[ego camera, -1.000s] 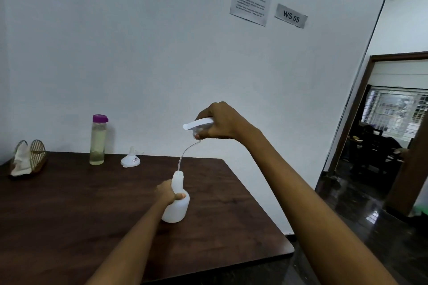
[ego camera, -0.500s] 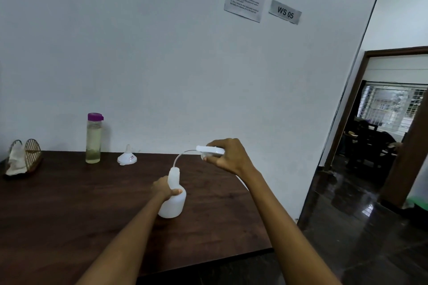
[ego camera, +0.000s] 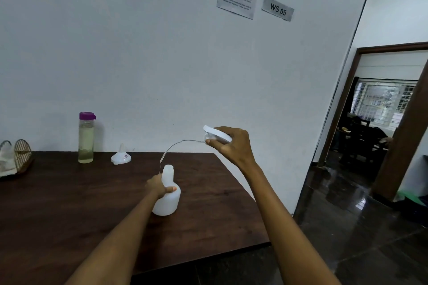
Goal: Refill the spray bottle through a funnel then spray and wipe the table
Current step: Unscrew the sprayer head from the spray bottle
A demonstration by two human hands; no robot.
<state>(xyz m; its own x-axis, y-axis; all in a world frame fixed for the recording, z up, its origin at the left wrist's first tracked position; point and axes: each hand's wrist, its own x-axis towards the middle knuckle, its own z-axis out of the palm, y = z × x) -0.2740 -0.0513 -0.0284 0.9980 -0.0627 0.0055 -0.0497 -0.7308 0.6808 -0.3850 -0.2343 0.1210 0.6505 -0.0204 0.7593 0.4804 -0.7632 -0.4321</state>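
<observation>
A white spray bottle (ego camera: 168, 201) stands upright on the dark wooden table (ego camera: 69, 203), its neck uncapped. My left hand (ego camera: 158, 186) grips its neck. My right hand (ego camera: 231, 143) holds the white spray head (ego camera: 216, 134) up and to the right of the bottle. The head's thin clear dip tube (ego camera: 176, 146) curves down, its tip hanging just above the bottle's mouth, outside it. A white funnel (ego camera: 121, 157) lies wide end down near the back wall. Beside it stands a clear bottle with a purple cap (ego camera: 86, 137), holding pale liquid.
A wire basket (ego camera: 22, 155) with a white cloth (ego camera: 5, 159) sits at the table's back left. The table's right edge runs close to my right arm. Beyond it is dark glossy floor and an open doorway (ego camera: 382, 122).
My right hand dropped from above the bottle and swung right with the spray head. The dip tube has come fully out of the bottle's neck. My left hand stays on the bottle.
</observation>
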